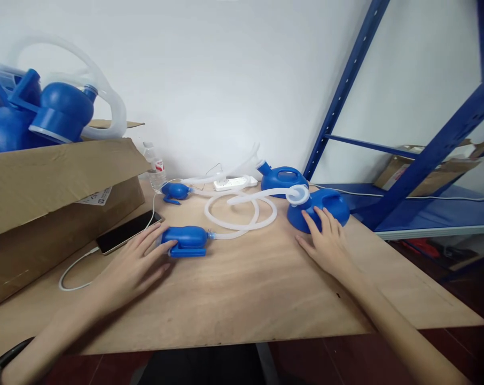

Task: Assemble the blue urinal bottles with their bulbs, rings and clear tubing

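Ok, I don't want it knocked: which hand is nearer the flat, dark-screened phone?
Left. The left hand is close beside the phone; the right hand is well away from it, on the nearer blue plastic jug.

You get bright, even light across the white wall [210, 80] — dimmer beneath the shelf [434, 216] — with edges visibly stretched.

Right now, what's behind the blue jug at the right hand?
Behind the front jug, to its left: a second blue jug, its lower edge partly covered by the whitish tube. A white cable passes behind too. Tabletop directly behind is hidden.
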A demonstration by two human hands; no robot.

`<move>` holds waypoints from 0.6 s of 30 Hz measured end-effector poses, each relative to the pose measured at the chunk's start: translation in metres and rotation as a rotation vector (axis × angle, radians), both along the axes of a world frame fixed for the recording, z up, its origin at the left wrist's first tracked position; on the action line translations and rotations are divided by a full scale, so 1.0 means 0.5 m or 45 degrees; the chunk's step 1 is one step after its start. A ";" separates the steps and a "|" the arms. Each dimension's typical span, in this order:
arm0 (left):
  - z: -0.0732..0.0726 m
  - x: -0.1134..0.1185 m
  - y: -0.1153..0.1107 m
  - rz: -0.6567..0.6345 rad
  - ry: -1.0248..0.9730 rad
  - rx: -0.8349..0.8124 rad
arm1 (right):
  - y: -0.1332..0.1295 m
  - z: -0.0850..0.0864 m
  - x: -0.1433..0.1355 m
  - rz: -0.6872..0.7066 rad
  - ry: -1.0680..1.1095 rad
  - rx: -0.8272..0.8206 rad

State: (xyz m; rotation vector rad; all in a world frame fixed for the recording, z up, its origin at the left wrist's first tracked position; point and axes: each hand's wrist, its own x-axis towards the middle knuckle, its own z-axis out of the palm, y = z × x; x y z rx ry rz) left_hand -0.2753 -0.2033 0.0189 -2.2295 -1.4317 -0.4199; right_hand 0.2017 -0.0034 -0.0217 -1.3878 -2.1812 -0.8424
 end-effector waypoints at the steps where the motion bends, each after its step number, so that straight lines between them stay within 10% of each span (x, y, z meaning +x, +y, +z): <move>1: 0.002 0.005 0.002 -0.039 0.028 -0.006 | 0.010 0.001 0.004 -0.001 -0.035 -0.017; 18: 0.051 0.167 0.151 -0.131 0.139 -0.596 | 0.072 -0.006 -0.011 -0.009 -0.021 -0.074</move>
